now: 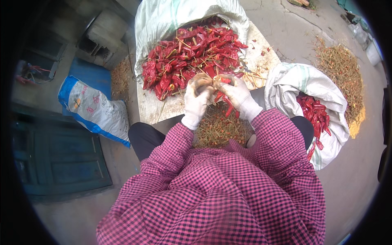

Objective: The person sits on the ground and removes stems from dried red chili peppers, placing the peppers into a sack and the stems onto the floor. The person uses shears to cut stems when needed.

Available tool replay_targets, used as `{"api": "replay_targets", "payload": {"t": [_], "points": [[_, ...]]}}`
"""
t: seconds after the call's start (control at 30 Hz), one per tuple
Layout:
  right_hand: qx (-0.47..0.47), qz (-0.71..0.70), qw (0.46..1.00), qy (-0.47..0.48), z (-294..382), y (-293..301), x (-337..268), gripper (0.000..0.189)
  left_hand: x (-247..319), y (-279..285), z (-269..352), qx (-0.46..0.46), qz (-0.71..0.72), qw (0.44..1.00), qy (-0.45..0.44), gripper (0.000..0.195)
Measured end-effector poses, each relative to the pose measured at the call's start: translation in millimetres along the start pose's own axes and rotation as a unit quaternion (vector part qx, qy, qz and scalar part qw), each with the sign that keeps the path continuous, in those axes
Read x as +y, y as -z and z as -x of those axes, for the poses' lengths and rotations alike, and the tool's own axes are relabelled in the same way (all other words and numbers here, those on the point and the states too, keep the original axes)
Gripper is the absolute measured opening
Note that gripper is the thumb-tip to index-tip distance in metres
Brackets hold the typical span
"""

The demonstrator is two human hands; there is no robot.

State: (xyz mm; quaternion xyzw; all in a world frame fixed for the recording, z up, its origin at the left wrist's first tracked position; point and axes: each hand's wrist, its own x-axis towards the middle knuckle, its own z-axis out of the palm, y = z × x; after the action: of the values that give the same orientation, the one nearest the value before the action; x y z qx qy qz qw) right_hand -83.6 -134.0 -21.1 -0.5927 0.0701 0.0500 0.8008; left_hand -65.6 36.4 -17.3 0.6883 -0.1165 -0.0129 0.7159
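Observation:
Both hands wear pale, soiled work gloves and meet in front of a heap of dried red chili peppers. My right hand is closed on several red chili peppers, which hang below its fingers. My left hand has its thumb and fingertips curled in at the stems by the right fingertips; whether it grips a stem is too small to tell. The heap spills from the mouth of a white woven sack onto a pale board. Yellow-handled scissors lie on the board, right of my hands.
At the right stands an open white woven sack with red chilies. Cut stems cover the ground between the knees, and another stem pile lies at the far right. A blue-and-white sack stands at the left.

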Motion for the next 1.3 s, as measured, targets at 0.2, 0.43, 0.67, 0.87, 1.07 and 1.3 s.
{"api": "replay_targets", "payload": {"t": [0.2, 0.43, 0.67, 0.87, 1.07, 1.3], "points": [[-0.020, 0.310, 0.948, 0.068, 0.2, 1.5, 11.4, 0.050, 15.0, 9.3, 1.9, -0.059, -0.013, 0.998, -0.007, 0.030], [-0.023, 0.365, 0.928, 0.062, 22.0, -11.0, -2.8, 0.039, -8.2, 8.8, 23.1, -0.013, 0.241, 0.970, 0.030, 0.034], [0.043, 0.532, 0.778, 0.332, 92.0, -5.5, -43.6, 0.021, -19.6, 46.8, 44.6, -0.097, 0.239, 0.946, 0.194, 0.037], [0.473, 0.197, 0.768, 0.384, 193.8, 175.5, -55.2, 0.028, -48.8, 77.0, 94.9, -0.205, 0.059, 0.918, 0.333, 0.051], [0.659, 0.271, 0.697, -0.084, 233.5, 307.9, 68.2, 0.080, -94.0, 72.4, 94.9, -0.203, 0.030, 0.905, 0.372, 0.044], [0.570, 0.439, 0.660, -0.216, 123.0, 321.9, 134.1, 0.100, -104.5, 67.9, 95.1, -0.207, -0.003, 0.899, 0.385, 0.036]]}}
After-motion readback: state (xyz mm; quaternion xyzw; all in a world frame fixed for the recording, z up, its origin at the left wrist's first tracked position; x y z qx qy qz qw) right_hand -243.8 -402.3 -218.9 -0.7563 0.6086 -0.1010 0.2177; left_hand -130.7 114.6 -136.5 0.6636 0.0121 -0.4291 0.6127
